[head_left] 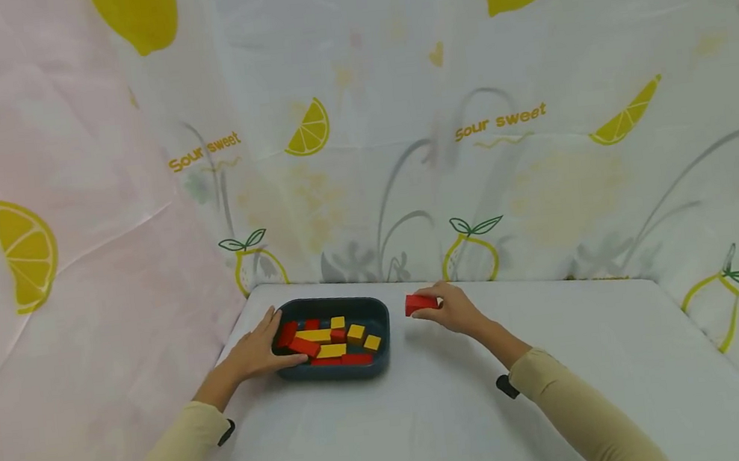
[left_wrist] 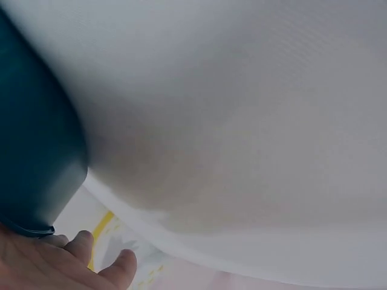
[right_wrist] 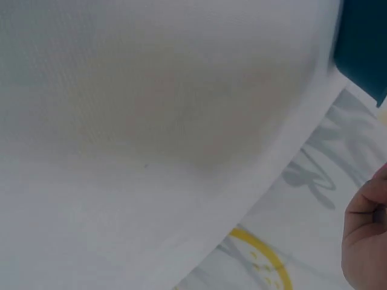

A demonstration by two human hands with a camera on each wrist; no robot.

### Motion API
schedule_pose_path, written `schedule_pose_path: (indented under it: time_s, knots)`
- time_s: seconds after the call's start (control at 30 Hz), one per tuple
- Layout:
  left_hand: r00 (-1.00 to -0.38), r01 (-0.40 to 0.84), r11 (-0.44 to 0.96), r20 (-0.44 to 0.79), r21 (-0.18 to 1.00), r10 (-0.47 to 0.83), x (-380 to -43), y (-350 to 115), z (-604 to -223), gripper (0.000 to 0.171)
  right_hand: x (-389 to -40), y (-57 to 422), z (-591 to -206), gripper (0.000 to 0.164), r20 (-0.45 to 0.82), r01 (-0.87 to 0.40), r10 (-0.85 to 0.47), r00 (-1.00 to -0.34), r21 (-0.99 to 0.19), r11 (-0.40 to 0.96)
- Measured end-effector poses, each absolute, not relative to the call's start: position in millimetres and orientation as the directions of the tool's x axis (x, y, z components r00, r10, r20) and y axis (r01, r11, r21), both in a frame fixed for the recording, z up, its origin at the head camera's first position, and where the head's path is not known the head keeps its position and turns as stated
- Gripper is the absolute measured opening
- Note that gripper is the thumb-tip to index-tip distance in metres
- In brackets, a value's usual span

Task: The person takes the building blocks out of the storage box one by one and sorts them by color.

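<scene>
A dark blue-green bin (head_left: 337, 372) stands on the white table, holding several red and yellow blocks. My left hand (head_left: 252, 354) rests against its left end, fingers along the rim and thumb reaching over the front corner, near a tilted red block (head_left: 304, 346). In the left wrist view, fingertips of that hand (left_wrist: 78, 263) show beside the bin wall (left_wrist: 36, 133). To the right of the bin, my right hand (head_left: 455, 313) pinches a red block (head_left: 421, 303) above the table. The right wrist view catches this hand (right_wrist: 366, 241) only partly, with the block mostly out of frame.
The white tabletop (head_left: 599, 356) stretches to the right and in front of the bin. Behind the table hangs a lemon-print cloth (head_left: 391, 183), and a pinkish cloth (head_left: 105, 348) covers the left side. A dark band (head_left: 507, 386) sits at the right wrist.
</scene>
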State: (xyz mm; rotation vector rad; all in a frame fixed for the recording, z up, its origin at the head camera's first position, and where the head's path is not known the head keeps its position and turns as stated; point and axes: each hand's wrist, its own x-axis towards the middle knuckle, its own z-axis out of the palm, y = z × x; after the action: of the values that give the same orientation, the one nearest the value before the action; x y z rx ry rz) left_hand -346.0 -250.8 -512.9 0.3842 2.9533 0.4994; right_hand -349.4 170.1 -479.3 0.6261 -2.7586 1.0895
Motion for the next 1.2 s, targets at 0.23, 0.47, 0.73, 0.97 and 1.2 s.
schedule_pose_path:
  time_s: [0.23, 0.47, 0.73, 0.97, 1.2]
  knots:
    - [-0.959, 0.223, 0.899, -0.083, 0.376, 0.273, -346, -262, -515, 0.123, -356, 169, -498, 0.040, 0.160, -0.343, -0.334, -0.929, -0.710, 0.614]
    - [-0.957, 0.224, 0.879, -0.075, 0.420, 0.280, -348, -260, -513, 0.124, -364, 164, -507, 0.041, 0.012, -0.238, -0.308, -0.951, -0.664, 0.709]
    - [-0.958, 0.211, 0.863, -0.079, 0.459, 0.276, -351, -255, -512, 0.125, -375, 162, -511, 0.040, -0.020, -0.242, -0.340, -0.940, -0.664, 0.707]
    - [-0.958, 0.203, 0.852, -0.080, 0.483, 0.274, -349, -255, -513, 0.125, -380, 159, -519, 0.040, -0.070, -0.157, -0.322, -0.944, -0.763, 0.627]
    - [-0.957, 0.196, 0.839, -0.088, 0.508, 0.277, -344, -257, -519, 0.125, -376, 158, -527, 0.038, -0.158, -0.025, -0.250, -0.955, -0.798, 0.602]
